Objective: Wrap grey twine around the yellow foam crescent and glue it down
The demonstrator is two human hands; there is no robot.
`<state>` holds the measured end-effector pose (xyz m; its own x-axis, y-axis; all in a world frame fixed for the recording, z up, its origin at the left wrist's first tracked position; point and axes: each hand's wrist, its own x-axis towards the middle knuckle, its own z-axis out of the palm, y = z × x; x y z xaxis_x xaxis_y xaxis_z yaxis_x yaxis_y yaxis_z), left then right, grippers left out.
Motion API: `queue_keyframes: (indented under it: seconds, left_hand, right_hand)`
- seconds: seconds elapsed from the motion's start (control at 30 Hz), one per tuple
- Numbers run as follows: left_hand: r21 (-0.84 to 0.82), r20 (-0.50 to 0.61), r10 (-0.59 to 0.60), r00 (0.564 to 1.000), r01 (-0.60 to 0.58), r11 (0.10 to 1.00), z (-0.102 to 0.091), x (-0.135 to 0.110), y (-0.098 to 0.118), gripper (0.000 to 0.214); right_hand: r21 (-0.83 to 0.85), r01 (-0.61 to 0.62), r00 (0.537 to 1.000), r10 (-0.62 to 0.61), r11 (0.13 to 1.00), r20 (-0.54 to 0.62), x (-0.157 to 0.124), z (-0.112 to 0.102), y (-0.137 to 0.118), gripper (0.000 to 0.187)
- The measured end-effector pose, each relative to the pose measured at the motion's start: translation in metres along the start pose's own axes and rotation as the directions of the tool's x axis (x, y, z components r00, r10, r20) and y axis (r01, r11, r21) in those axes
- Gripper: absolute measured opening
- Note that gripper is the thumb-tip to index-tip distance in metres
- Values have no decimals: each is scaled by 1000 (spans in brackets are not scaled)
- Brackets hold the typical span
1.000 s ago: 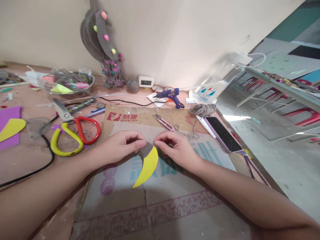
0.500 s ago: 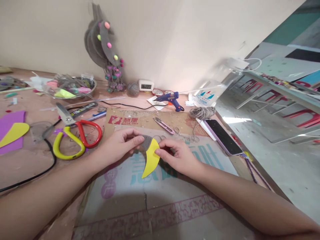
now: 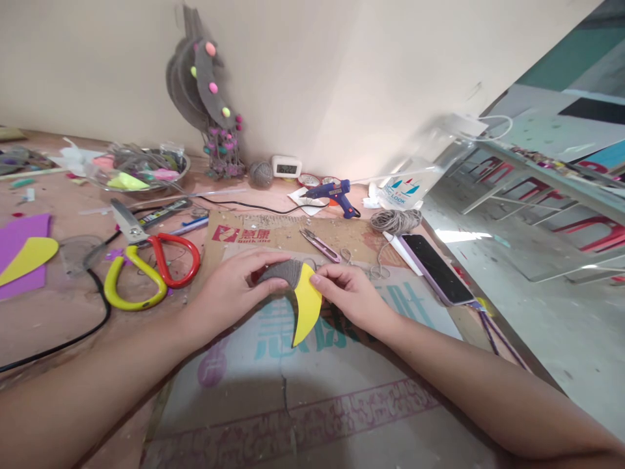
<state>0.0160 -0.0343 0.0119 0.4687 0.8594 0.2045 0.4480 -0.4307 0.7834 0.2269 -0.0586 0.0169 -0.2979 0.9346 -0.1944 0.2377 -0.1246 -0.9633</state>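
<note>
A yellow crescent-shaped piece [image 3: 308, 306], its upper left half wrapped in grey yarn [image 3: 286, 272], is held above the printed cardboard sheet [image 3: 234, 417]. My left hand [image 3: 239, 280] is closed on the yarn-wrapped end, thumb in front and fingers behind. At the right edge of the yellow part, my right hand [image 3: 349, 293] pinches with thumb and forefinger. The bare yellow tip points down toward the cardboard. My left palm side hides part of the wrapped end.
Scissors [image 3: 146, 254] with red and yellow handles lie left. Beyond the cardboard are thread snips [image 3: 319, 245], a blue glue gun [image 3: 332, 193] and a yarn skein [image 3: 395, 220]. A phone [image 3: 436, 268] sits right; a metal bowl [image 3: 183, 169] stands back left.
The crescent has shifted slightly right and turned, so more of its grey-wrapped part shows. My left thumb has moved down along the wrapping; my right hand still pinches the yellow edge.
</note>
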Motion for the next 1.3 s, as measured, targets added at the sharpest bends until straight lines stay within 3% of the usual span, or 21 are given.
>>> queue_keyframes:
  seconds: [0.33, 0.63, 0.97, 1.17, 1.3]
  left_hand:
    - [-57, -39, -139, 990, 136, 989, -2, -1, 4, 40]
    - [21, -72, -39, 997, 41, 999, -4, -1, 4, 34]
    - [-166, 30, -238, 971, 240, 957, -2, 3, 0, 28]
    - [-190, 23, -234, 972, 234, 953, -2, 4, -2, 30]
    - [-215, 20, -255, 967, 253, 943, -4, 4, 0, 34]
  right_hand:
    - [-22, 25, 1000, -25, 999, -7, 0, 0, 1, 30]
    - [-83, 43, 999, -43, 996, 10, 0, 0, 2, 30]
    - [-272, 141, 986, -160, 952, -49, 0, 0, 3, 28]
    - [-378, 147, 986, -163, 914, -11, 2, -2, 7, 25]
    - [-308, 164, 983, -180, 937, -24, 2, -1, 6, 20]
